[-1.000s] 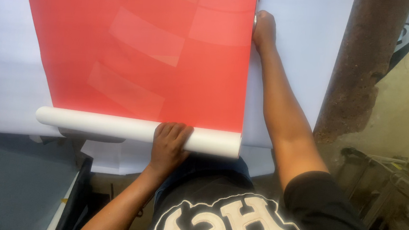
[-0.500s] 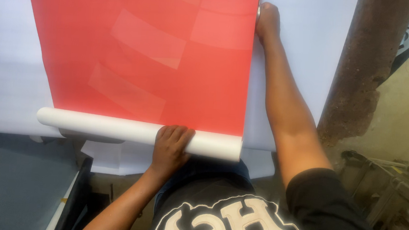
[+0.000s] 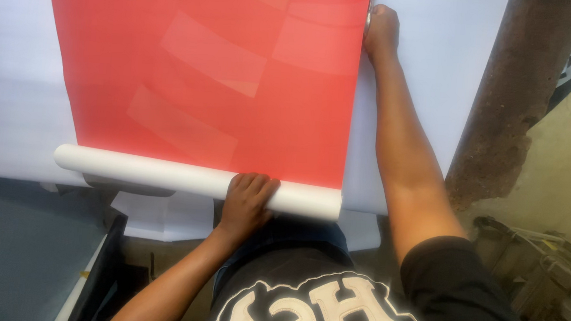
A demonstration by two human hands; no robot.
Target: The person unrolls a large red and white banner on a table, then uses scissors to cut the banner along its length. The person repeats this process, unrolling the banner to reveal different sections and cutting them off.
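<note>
L hand (image 3: 246, 201) at 6 o'clock, fingers (image 3: 252, 183) draped flat over the white roll (image 3: 164, 173), pressing it, not clenched round it. R hand (image 3: 382, 30) stretched to 1 o'clock at the far right edge of the red sheet (image 3: 204, 74), fingers curled on something thin and metallic, prob a blade or ruler tip; can't tell which.

Progress, judged: sheet mostly unrolled and lying flat on the white-covered worktop (image 3: 9, 94); near end not yet off the roll, which sits at the near edge of the worktop. No cut line visible on the right edge, so trimming looks barely begun or not started.

Count: 1 red sheet, 1 roll, 2 hands, 1 rusty post (image 3: 518, 96) at 3 o'clock, several paler rectangular patches on the sheet.
</note>
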